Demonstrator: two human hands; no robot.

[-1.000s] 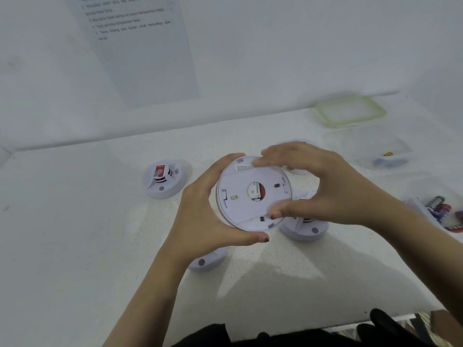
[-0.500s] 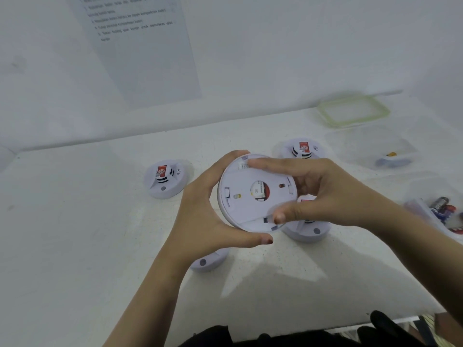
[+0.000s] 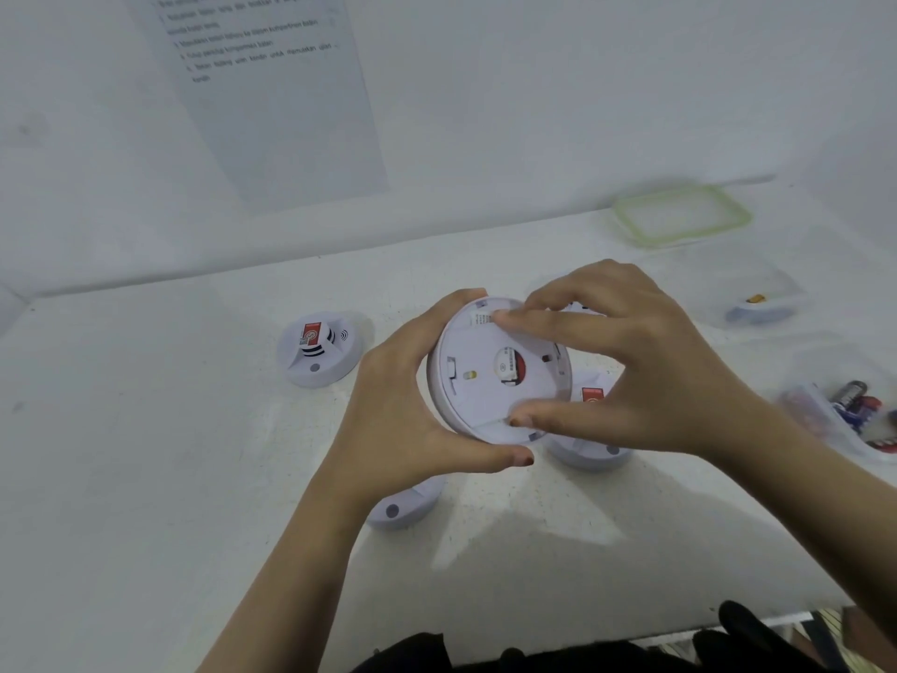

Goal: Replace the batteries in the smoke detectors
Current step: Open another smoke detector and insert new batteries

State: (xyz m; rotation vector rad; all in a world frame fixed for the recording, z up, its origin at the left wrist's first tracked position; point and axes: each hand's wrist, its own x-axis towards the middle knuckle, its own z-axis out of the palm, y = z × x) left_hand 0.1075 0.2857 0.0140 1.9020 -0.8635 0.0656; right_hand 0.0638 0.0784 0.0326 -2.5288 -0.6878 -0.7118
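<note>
I hold a round white smoke detector (image 3: pixel 478 376) above the table with its flat back facing me. My left hand (image 3: pixel 403 410) grips its left rim, thumb under the bottom edge. My right hand (image 3: pixel 640 371) pinches the back plate, index finger at the top edge and thumb at the bottom. Another detector (image 3: pixel 318 354) sits face up on the table to the left. A second one (image 3: pixel 589 451) lies partly hidden under my right hand. A third (image 3: pixel 405 507) peeks out below my left wrist.
A clear tub (image 3: pixel 825 410) at the right edge holds several batteries. Farther back stand another clear tub (image 3: pixel 757 303) with a small item in it and a green-rimmed lid (image 3: pixel 682 218). A printed sheet (image 3: pixel 272 89) hangs on the wall.
My right hand has shifted left and up over the back plate, hiding the detector at the back that showed half a second ago. The held detector has tilted slightly.
</note>
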